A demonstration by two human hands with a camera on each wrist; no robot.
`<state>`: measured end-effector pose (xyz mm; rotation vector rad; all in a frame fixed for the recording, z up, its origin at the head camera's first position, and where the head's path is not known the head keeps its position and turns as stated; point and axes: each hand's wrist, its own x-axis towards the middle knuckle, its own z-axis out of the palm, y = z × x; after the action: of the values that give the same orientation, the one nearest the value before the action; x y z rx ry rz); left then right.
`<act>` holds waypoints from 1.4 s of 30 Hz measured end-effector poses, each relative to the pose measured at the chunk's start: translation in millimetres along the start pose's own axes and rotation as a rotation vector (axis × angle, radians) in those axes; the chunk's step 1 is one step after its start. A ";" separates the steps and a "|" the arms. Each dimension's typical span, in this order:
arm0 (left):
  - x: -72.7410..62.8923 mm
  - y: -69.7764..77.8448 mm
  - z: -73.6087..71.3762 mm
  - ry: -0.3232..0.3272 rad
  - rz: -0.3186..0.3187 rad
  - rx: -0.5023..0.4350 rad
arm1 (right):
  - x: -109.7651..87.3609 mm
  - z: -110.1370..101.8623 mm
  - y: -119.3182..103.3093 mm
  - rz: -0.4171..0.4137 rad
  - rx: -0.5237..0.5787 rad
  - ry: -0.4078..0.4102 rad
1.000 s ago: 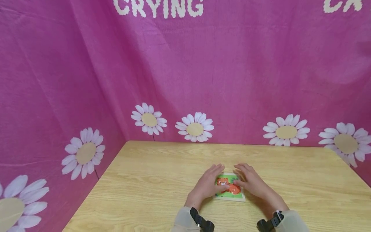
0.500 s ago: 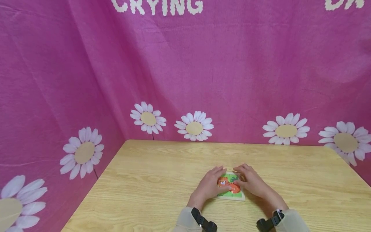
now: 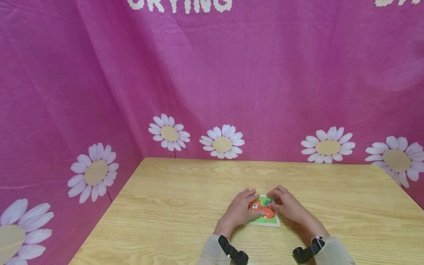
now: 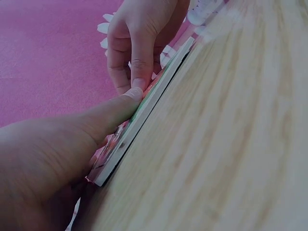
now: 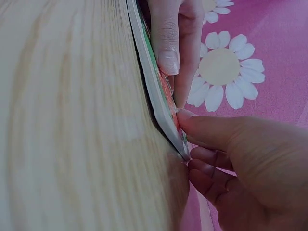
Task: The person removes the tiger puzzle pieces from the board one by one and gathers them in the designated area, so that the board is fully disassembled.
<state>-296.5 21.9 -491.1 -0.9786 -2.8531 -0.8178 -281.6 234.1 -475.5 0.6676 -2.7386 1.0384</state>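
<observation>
A small square tiger jigsaw puzzle [image 3: 269, 220], orange on green in a pale wooden frame, lies on the table between both hands. My left hand [image 3: 236, 210] holds its left side, the thumb across the picture and the fingers over the far left edge. My right hand [image 3: 290, 208] holds the right side. In the right wrist view, the right thumb [image 5: 211, 127] presses on the tiger picture and the other fingers curl by the frame's corner. The left wrist view shows the left thumb [image 4: 108, 113] on the puzzle close to the right thumb; the left fingers are mostly hidden.
The light wood-grain table [image 3: 159, 209] reaches back to a pink cloth [image 3: 265, 73] with printed daisies and white letters. Another stretch of the cloth hangs along the left side. Black wrist cameras [image 3: 233, 251] sit over the pale sleeves.
The left hand has shifted slightly right and covers more of the puzzle's left side. The right thumb and fingers have drawn in at the puzzle's right edge. The head view has tilted slightly down.
</observation>
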 end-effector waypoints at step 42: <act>-0.4 3.4 -4.8 -0.034 -0.007 -0.001 | 10.1 -3.6 -4.2 -0.013 -0.001 -0.062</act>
<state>-295.0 21.7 -485.4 -0.9926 -2.8860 -0.8114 -288.8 230.1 -467.4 0.7282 -2.7828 1.0299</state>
